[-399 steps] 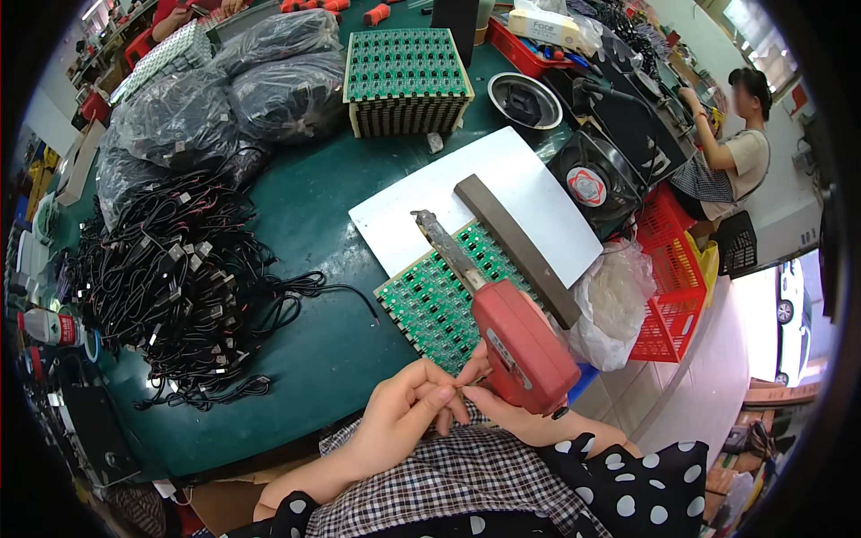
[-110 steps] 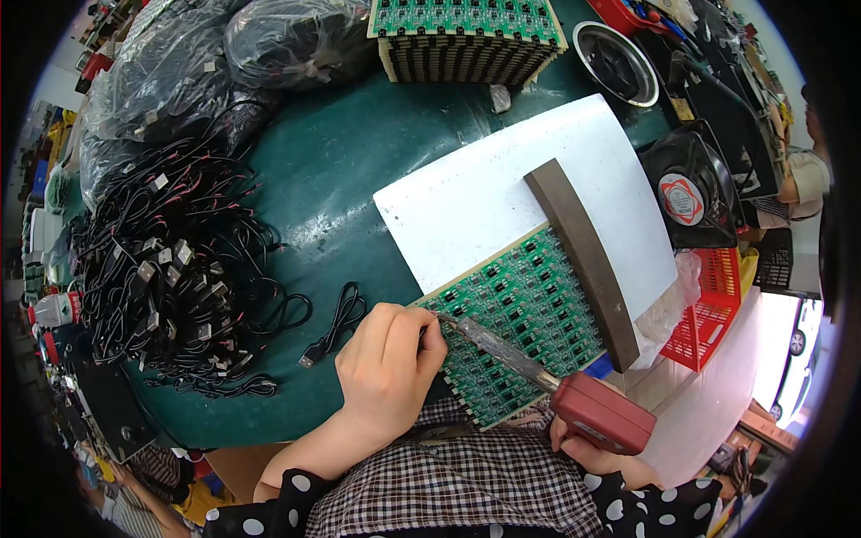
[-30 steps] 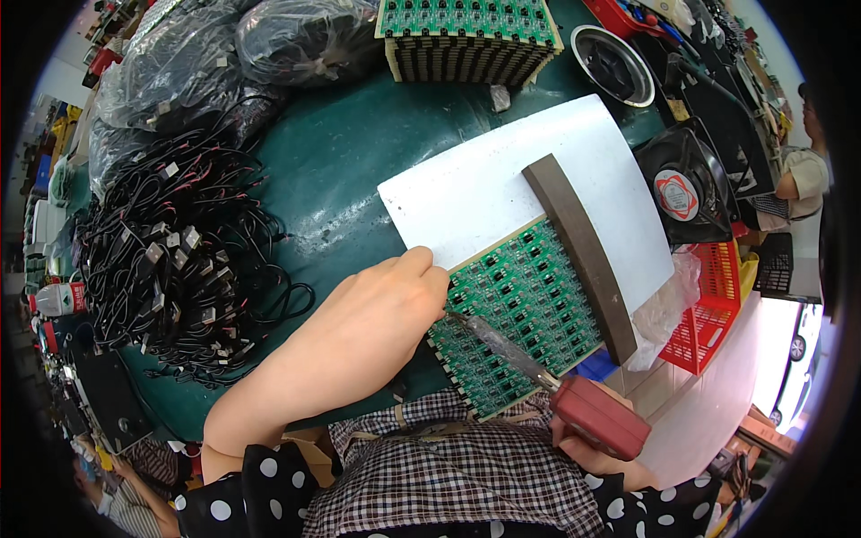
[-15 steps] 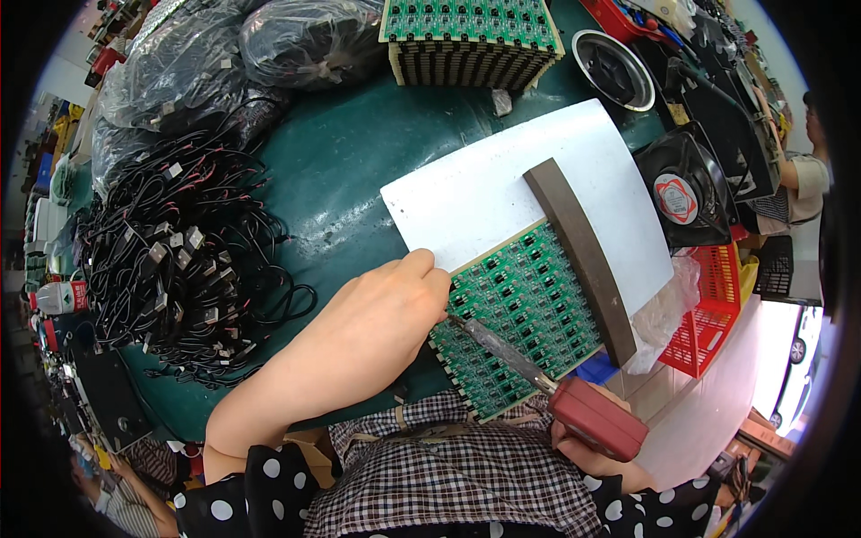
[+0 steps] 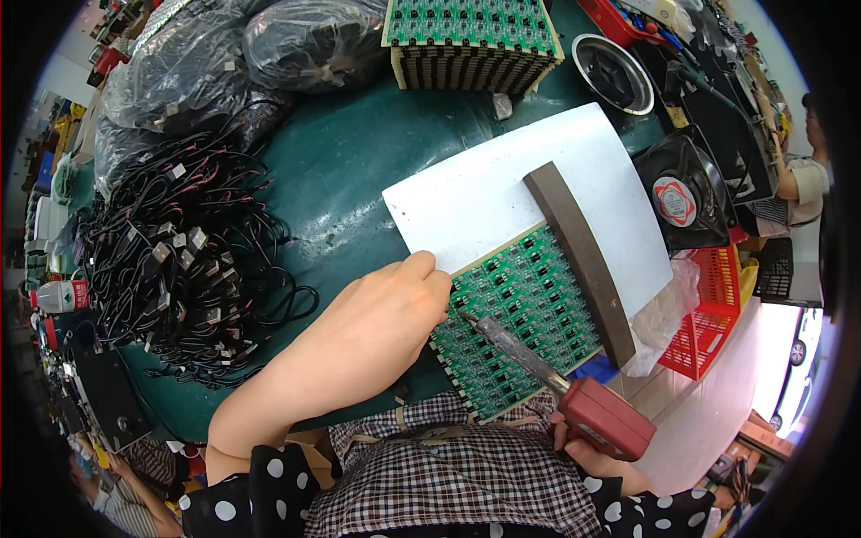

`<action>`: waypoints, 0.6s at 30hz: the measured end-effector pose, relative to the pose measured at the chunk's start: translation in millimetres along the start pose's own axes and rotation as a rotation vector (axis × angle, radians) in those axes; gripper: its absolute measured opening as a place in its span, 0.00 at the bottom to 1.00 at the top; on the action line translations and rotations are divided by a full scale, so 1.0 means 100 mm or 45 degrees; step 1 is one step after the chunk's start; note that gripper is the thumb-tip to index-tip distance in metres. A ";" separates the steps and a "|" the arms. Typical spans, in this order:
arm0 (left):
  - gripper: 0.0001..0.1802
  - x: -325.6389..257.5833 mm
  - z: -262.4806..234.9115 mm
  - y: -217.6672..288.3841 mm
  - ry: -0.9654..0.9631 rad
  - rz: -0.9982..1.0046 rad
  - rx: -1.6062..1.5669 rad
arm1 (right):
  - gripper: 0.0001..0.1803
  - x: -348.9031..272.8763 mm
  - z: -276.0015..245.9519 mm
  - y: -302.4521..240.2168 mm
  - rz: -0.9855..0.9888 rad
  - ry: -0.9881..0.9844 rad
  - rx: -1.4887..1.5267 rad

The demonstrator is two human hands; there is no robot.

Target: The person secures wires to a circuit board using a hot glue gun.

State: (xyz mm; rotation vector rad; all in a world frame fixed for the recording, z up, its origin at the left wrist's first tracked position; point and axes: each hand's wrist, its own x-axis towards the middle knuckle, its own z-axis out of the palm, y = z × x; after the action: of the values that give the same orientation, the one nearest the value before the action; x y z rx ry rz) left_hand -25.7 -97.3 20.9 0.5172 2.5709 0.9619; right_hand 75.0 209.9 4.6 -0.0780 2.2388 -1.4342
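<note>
Resting curled on the green circuit panel at its upper-left edge, the left hand grips nothing; the right hand clasps a red-handled soldering iron, metal tip on the panel; glossy bags hold black cables.

I am counting one green circuit panel under my two hands, one soldering iron, one grey bar at three o'clock, one white sheet, one board stack and one metal bowl at twelve, one fan, and two red baskets.
</note>
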 end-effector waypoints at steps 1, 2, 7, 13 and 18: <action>0.05 0.00 0.00 0.00 0.001 0.002 0.001 | 0.23 0.00 0.00 -0.01 -0.007 -0.009 0.012; 0.05 0.00 0.01 0.00 0.003 0.010 0.003 | 0.23 -0.01 -0.01 0.00 -0.008 -0.006 0.010; 0.05 0.00 0.03 -0.01 -0.001 -0.002 0.014 | 0.28 0.00 0.01 0.07 0.038 -0.042 0.139; 0.05 0.01 0.01 -0.03 0.011 0.002 0.036 | 0.28 0.06 0.01 -0.01 0.032 -0.036 0.179; 0.06 -0.04 0.06 -0.09 0.038 0.119 0.138 | 0.22 -0.08 -0.01 0.21 0.070 -0.097 0.398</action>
State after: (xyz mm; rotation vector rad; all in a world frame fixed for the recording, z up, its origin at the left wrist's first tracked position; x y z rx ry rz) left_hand -21.2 -101.9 11.3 0.6623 2.6574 0.8697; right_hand 85.7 222.2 -10.2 0.0314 1.9172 -1.7015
